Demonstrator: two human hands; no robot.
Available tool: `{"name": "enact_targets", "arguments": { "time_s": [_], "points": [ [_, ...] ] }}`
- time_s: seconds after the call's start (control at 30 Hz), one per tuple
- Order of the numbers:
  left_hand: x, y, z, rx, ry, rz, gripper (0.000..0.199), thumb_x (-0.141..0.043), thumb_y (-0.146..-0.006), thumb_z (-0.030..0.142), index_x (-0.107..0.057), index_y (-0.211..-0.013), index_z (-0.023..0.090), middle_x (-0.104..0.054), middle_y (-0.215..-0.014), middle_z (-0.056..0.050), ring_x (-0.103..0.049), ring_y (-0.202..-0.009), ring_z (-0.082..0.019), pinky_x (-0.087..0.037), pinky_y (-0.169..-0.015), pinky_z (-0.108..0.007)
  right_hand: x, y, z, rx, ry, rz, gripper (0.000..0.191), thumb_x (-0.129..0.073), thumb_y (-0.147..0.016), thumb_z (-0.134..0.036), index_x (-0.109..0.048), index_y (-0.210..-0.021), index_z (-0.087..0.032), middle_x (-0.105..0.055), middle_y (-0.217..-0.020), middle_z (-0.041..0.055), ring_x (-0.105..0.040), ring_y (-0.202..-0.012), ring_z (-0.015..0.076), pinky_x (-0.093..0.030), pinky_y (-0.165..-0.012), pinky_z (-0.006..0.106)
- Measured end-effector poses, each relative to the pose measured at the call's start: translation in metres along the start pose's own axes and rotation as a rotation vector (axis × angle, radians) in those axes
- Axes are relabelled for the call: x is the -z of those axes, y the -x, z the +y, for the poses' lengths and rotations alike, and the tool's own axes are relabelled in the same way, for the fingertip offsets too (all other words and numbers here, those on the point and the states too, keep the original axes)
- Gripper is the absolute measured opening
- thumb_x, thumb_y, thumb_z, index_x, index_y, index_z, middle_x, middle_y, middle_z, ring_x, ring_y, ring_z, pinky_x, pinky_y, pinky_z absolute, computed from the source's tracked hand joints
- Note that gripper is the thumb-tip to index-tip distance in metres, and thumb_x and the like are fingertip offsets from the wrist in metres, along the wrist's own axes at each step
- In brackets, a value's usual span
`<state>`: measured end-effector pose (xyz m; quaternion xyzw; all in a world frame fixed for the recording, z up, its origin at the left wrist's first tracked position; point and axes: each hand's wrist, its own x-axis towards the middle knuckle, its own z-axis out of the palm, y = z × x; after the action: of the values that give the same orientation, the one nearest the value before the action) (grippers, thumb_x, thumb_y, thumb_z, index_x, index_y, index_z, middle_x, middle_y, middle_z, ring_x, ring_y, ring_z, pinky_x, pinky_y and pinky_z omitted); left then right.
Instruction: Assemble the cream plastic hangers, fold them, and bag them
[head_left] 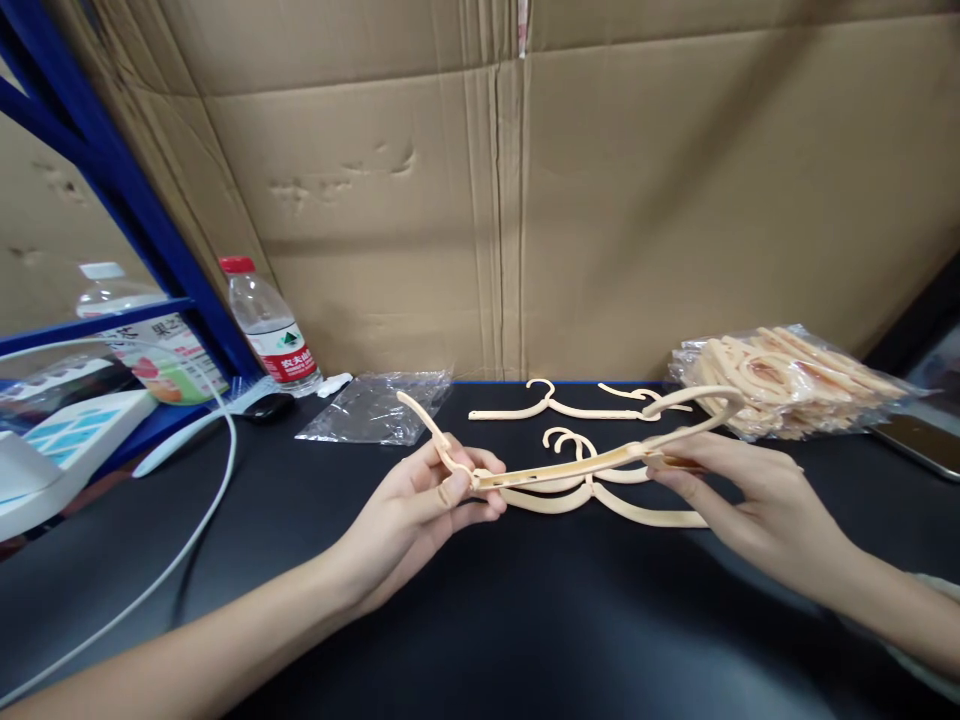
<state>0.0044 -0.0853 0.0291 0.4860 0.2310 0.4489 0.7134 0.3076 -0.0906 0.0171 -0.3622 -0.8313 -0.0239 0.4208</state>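
Between my two hands a beige folding plastic hanger [559,471] is held up above the black table, its jointed arms bent at angles. My left hand [427,510] pinches it at the left joint, where a short arm sticks up and away. At the right joint, below the hanger's curved hook, my right hand [750,500] has its thumb and fingers closed on it. Behind and under it, more beige hangers [551,505] lie on the table, partly hidden by the held one. Farther back rests another hanger [510,412], with a further hanger piece [626,392] beside it.
A clear bag of hanger parts [795,380] lies at the back right, near a phone [919,445]. A flat plastic bag [375,408] and a red-capped water bottle [270,325] stand back left. A white cable [225,490] curves across the left side. Cardboard [360,200] walls the back.
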Motion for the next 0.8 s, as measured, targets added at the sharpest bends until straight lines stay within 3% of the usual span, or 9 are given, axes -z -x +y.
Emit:
{"name": "enact_targets", "arguments": {
  "time_s": [0.8],
  "points": [
    [0.001, 0.003, -0.003, -0.032, -0.011, -0.036, 0.017, -0.073, -0.078, 0.021, -0.058, -0.076, 0.014, -0.063, -0.083, -0.003, -0.057, -0.070, -0.013, -0.042, -0.073, -0.026, -0.002, -0.001, -0.012, 0.048, 0.060, 0.062, 0.015, -0.053, -0.088, -0.010, -0.062, -0.094, -0.022, -0.069, -0.087, 0.0014, -0.066, -0.074, 0.0154, -0.054, -0.068, 0.023]
  ]
}}
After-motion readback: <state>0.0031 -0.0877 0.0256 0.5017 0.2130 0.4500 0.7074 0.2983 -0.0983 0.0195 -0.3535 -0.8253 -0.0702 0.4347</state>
